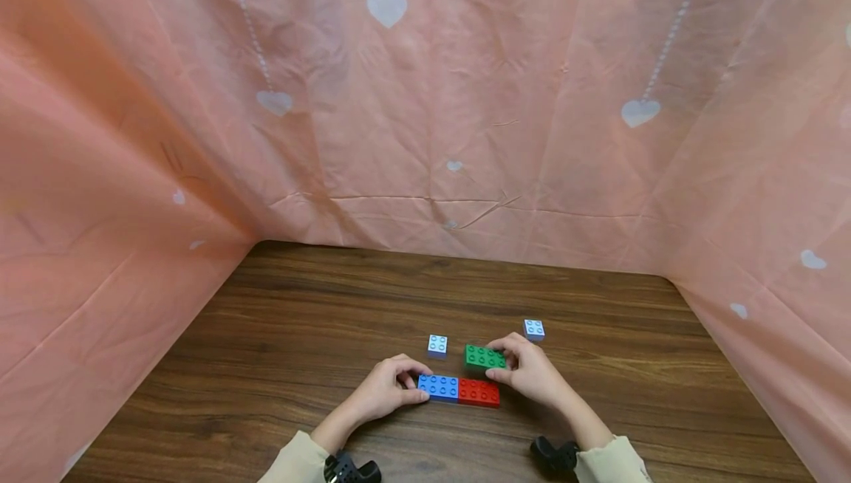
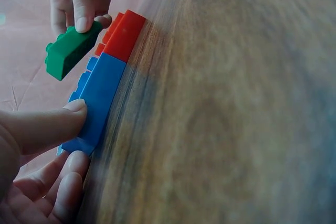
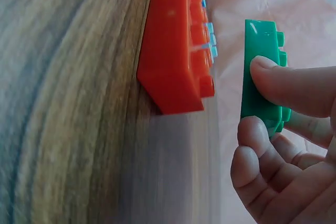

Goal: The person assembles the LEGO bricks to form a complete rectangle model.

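A blue toy brick (image 1: 439, 387) and a red toy brick (image 1: 479, 393) lie end to end on the wooden table, touching in one row. My left hand (image 1: 388, 387) pinches the blue brick's left end, thumb (image 2: 73, 109) on its near side and fingers around the end and far side. With thumb and fingers, my right hand (image 1: 528, 371) holds a green toy brick (image 1: 484, 357), studs up, by its right end. In the right wrist view the green brick (image 3: 261, 74) is raised off the table, apart from the red brick (image 3: 170, 45).
Behind the row stands a small pale blue brick (image 1: 437, 345). Another small pale blue brick (image 1: 534, 329) sits farther back, beyond my right hand. A pink curtain (image 1: 465, 232) with white hearts encloses the table (image 1: 319, 283) at the back and both sides.
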A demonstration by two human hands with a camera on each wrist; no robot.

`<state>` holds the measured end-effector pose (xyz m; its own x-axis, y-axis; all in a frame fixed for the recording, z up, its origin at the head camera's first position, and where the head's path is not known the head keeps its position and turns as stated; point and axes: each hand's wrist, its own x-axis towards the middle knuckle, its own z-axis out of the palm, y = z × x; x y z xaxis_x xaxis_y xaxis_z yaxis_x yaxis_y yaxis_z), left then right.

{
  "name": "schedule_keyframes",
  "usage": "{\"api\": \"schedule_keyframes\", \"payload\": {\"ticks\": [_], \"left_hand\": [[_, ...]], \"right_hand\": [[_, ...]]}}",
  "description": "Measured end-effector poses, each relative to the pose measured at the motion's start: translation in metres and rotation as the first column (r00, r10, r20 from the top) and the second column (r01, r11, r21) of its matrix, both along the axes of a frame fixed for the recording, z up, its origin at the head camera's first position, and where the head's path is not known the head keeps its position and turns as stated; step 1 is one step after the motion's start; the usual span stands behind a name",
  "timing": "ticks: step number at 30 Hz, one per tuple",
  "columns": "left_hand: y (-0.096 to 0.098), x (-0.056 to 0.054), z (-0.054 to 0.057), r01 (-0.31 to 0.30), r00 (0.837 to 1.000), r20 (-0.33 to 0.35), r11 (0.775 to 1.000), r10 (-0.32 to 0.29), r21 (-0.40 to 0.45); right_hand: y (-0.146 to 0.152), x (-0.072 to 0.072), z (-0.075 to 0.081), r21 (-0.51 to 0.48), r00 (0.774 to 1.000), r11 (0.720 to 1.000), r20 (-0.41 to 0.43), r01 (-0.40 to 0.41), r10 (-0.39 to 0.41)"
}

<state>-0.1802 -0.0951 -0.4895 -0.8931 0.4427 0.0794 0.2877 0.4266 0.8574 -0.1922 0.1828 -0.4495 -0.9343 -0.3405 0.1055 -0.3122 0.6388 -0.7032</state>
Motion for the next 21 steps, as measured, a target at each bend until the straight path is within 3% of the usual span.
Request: {"api": "schedule_keyframes", "payload": {"ticks": [8, 21], "left_hand": [[0.0, -0.001, -0.001, 0.002, 1.0, -0.008, 1.0, -0.002, 0.002], [-0.002, -0.001, 0.0, 0.006, 1.0, -0.012, 1.0, -0.006, -0.001]], "right_hand": [[-0.008, 0.01, 0.004, 0.007, 0.994, 0.996, -0.061, -0.09, 0.091], [-0.023, 0.019, 0.004, 0.032, 0.985, 0.99, -0.1, -0.141, 0.143]]}}
